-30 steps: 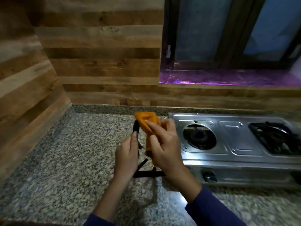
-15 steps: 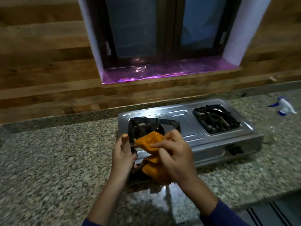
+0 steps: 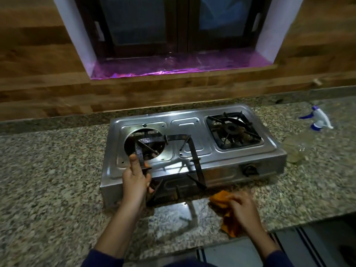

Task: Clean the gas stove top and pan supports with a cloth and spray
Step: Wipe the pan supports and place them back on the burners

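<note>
The left hand (image 3: 135,182) grips a black pan support (image 3: 171,160) by its side bar, holding it tilted over the steel gas stove's (image 3: 192,147) front left burner, while the right hand (image 3: 243,211) clutches an orange cloth (image 3: 221,201) on the granite counter (image 3: 48,180) before the stove, a spray bottle (image 3: 316,118) lying off to its right.

The right hand (image 3: 243,210) covers much of the orange cloth (image 3: 219,199); the spray bottle (image 3: 318,120) looks blurred.

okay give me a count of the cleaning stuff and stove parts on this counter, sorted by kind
Pan supports: 2, one held over the stove, one seated on the right burner
Orange cloths: 1
Spray bottles: 1
Gas stoves: 1
Total: 5
</note>
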Demonstrator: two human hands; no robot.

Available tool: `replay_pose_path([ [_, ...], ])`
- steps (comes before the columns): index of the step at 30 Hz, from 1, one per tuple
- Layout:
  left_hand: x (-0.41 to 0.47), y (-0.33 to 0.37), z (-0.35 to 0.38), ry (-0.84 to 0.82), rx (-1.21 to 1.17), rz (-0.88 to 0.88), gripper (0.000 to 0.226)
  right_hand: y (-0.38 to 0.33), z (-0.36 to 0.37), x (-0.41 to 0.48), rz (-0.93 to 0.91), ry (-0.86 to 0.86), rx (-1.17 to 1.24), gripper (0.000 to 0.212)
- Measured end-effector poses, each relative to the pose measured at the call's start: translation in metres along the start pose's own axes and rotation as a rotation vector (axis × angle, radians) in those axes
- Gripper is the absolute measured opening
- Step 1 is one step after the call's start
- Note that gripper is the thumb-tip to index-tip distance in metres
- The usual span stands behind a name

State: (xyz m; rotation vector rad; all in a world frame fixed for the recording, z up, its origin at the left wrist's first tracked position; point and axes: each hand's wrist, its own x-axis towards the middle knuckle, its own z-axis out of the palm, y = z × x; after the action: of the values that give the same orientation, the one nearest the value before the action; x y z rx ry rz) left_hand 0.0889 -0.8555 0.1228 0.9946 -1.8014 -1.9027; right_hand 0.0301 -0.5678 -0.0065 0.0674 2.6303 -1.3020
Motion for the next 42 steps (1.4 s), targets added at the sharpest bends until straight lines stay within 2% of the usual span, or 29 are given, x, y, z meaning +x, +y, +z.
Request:
replay_pose_path([
  [2, -0.006, -0.003, 0.004, 0.021, -0.015, -0.049, 0.074, 0.007, 0.002, 0.001, -0.005, -0.137, -0.203, 0.01],
  [4, -0.011, -0.006, 0.008, 0.055, -0.041, -0.065, 0.075, -0.004, -0.003, -0.001, -0.118, -0.07, -0.313, 0.026],
  [6, -0.015, -0.008, 0.01, 0.091, -0.069, -0.071, 0.077, -0.038, -0.007, -0.007, -0.307, 0.039, -0.123, 0.034],
  [8, -0.017, -0.011, 0.007, 0.118, -0.101, -0.082, 0.079, -0.076, -0.007, -0.014, -0.488, -0.016, 0.072, 0.036],
  [10, -0.018, -0.011, 0.003, 0.127, -0.123, -0.089, 0.08, -0.101, 0.003, -0.015, -0.637, -0.07, 0.037, 0.032],
  [14, -0.011, -0.007, -0.013, 0.17, -0.129, -0.016, 0.071, -0.128, 0.038, -0.009, -0.803, 0.035, -0.119, 0.015],
  [18, 0.011, -0.006, -0.03, 0.164, -0.042, 0.094, 0.07, -0.152, 0.061, -0.007, -0.802, 0.034, -0.163, 0.016],
  [22, 0.052, -0.004, -0.05, 0.151, 0.244, 0.233, 0.045, -0.18, 0.08, 0.002, -0.801, 0.065, -0.218, 0.015],
  [26, 0.084, 0.013, -0.061, 0.005, 0.162, 0.177, 0.049, -0.204, 0.096, 0.018, -0.723, 0.091, -0.225, 0.014],
  [30, 0.117, 0.029, -0.073, -0.112, 0.36, 0.279, 0.013, -0.222, 0.111, 0.032, -0.669, 0.135, -0.193, 0.013],
  [31, 0.124, 0.03, -0.075, -0.114, 0.392, 0.296, 0.011, -0.225, 0.113, 0.035, -0.662, 0.139, -0.197, 0.013],
  [35, 0.152, 0.032, -0.073, -0.062, 0.419, 0.369, 0.014, -0.235, 0.121, 0.045, -0.591, 0.164, -0.22, 0.012],
  [38, 0.173, 0.031, -0.072, -0.026, 0.541, 0.447, 0.012, -0.237, 0.125, 0.051, -0.544, 0.177, -0.254, 0.012],
  [42, 0.197, 0.023, -0.073, -0.051, 0.592, 0.458, 0.015, -0.238, 0.134, 0.059, -0.48, 0.176, -0.305, 0.012],
])
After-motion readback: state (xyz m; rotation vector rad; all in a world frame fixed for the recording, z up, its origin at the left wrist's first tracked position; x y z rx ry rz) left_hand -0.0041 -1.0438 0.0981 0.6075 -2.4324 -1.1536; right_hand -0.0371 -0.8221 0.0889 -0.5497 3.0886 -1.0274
